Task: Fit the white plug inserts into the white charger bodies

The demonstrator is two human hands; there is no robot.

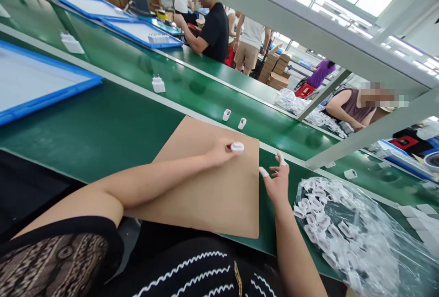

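Observation:
My left hand (219, 152) is closed around a white charger casing (237, 147), held over the sheet of brown cardboard (212, 196). My right hand (279, 182) stands off the cardboard's right edge, its fingers apart and nothing in them; white covers sit on two of its fingertips. To the right of that hand lies a clear plastic bag (384, 224) with many loose white casings (318, 219) in and on it. Past the cardboard, two small white charger pieces (227, 115) stand on the green belt (195, 100).
White plug chargers (158, 84) stand further left on the belt. A blue-edged tray (51, 93) lies at the left, with more trays (140, 31) beyond the belt. A slanting metal post (370, 127) rises at the right. Several people work across the line.

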